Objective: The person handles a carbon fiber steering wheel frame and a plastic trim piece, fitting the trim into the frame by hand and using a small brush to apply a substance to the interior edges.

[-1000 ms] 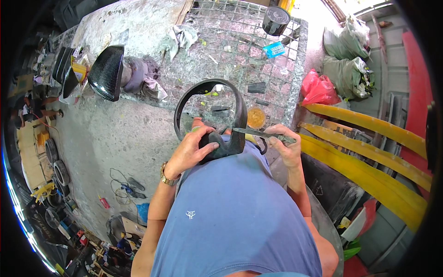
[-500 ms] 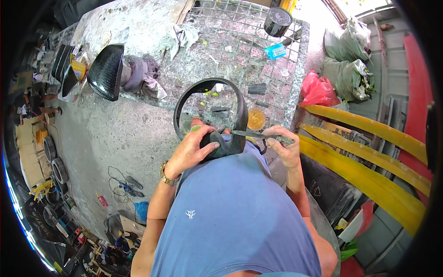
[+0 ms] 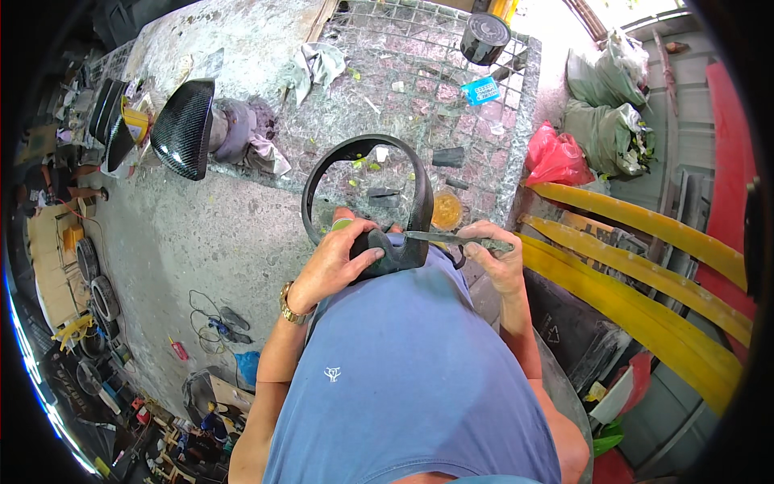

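A black ring-shaped part (image 3: 422, 194) with a thick lower section rests upright against my blue shirt. My left hand (image 3: 343, 252), with a metal watch at its wrist, is closed around the lower left of the part, thumb lying over its near side. A small green patch shows between its fingers. In my right hand (image 3: 498, 252) is a slim, tapered, dust-coated tool, like a file or knife (image 3: 439, 237), pinched by its handle. The tool points left, and its tip meets the inner lower right edge of the ring. Which kind of tool it is I cannot tell.
A dusty mesh-topped table (image 3: 403, 64) holds a cup of amber liquid (image 3: 447, 210), dark strips (image 3: 449, 156), a rag (image 3: 321, 66), a black can (image 3: 485, 39) and a glossy black shell (image 3: 185, 129). Long yellow panels (image 3: 637, 302) and a red bag (image 3: 556, 155) are at right.
The ring's top has tipped very slightly up and left. Both hands keep nearly the same place, with the tool tip still at the ring's edge.
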Motion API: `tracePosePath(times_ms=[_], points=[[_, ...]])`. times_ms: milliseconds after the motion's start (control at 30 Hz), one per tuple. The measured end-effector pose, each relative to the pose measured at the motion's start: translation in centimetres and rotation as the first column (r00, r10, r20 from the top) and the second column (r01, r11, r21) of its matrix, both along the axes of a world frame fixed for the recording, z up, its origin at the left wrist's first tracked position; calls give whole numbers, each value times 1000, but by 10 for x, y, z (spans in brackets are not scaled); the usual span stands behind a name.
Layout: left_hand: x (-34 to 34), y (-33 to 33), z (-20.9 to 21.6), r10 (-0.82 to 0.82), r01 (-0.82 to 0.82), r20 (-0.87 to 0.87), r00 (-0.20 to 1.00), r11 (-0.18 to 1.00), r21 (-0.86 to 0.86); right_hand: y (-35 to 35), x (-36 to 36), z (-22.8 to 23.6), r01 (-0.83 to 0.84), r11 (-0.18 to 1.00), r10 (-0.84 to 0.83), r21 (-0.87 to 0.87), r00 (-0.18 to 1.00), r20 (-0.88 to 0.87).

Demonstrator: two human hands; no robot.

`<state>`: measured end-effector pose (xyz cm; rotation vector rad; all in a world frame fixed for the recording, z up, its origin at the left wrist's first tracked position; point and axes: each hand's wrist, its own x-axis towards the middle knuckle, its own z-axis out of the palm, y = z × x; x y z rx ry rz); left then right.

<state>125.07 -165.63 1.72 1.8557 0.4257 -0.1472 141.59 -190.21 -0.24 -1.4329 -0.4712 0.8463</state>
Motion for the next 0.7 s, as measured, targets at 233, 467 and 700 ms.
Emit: tracePosePath(times_ms=[233,467,700], points=[[-1,0,-7,23,-22,28,999,1000,-21,2,4,1,-33,999,32,13,998,47],[2,1,-6,7,-8,47,999,1000,14,0,6,-3,10,999,-11,-32,1000,-14],[4,1,-5,-10,9,56,998,1000,14,3,8,-1,4,1000,-4,-2,1000,-29]])
